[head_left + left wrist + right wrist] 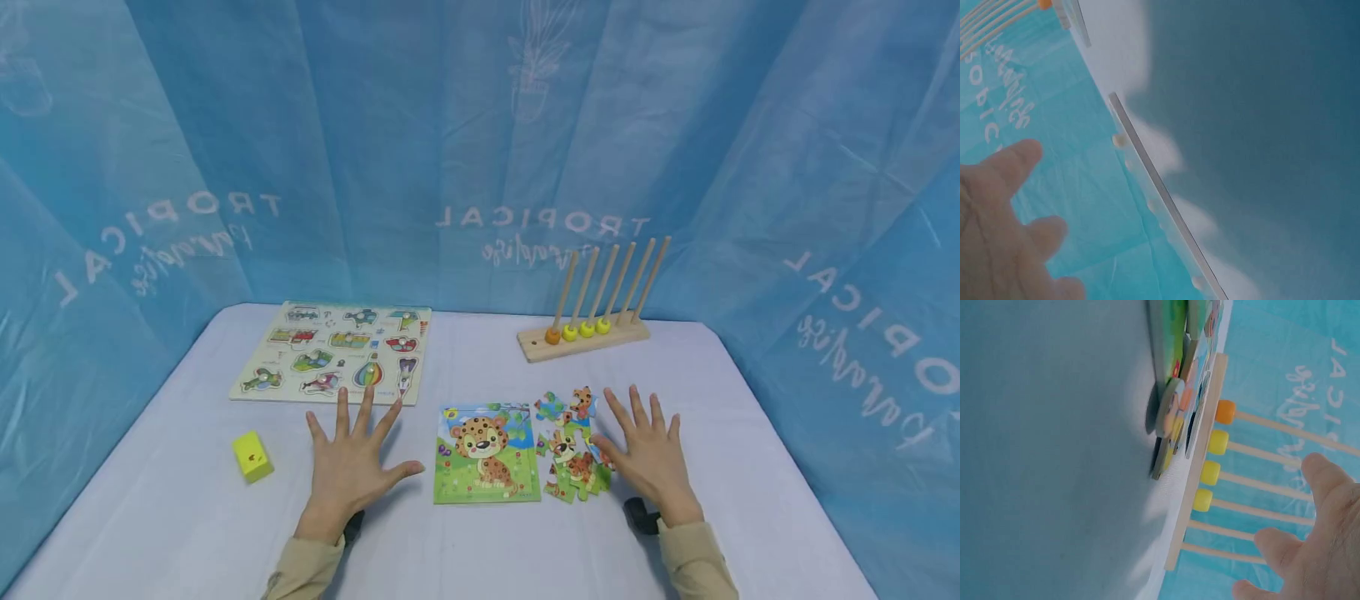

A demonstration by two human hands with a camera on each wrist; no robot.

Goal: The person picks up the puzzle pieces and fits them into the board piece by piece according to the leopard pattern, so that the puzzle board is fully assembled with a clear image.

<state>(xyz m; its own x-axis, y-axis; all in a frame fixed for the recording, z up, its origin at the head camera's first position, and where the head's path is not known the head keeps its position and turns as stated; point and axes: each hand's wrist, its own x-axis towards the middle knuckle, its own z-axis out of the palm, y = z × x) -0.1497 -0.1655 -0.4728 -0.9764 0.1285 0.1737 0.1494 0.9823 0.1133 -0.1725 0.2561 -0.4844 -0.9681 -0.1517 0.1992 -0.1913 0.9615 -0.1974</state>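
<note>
In the head view my left hand [349, 467] is spread with its fingers straight, holding nothing. It is near the front edge of a peg puzzle board [352, 354] with vehicle pictures. My right hand [651, 457], also spread and holding nothing, is beside a heap of loose jigsaw pieces [577, 467]. Between the hands lies a square leopard picture board [487, 454], just left of the pieces. In the left wrist view the peg puzzle board [1160, 187] appears edge-on beyond the fingers. The right wrist view shows some jigsaw pieces [1169, 419] overlapping.
A yellow block [252, 457] sits left of my left hand. At the back right stands a wooden rack [585, 340] with upright rods, an orange bead and several yellow beads. Blue curtains [480, 158] surround the white-covered table [480, 550].
</note>
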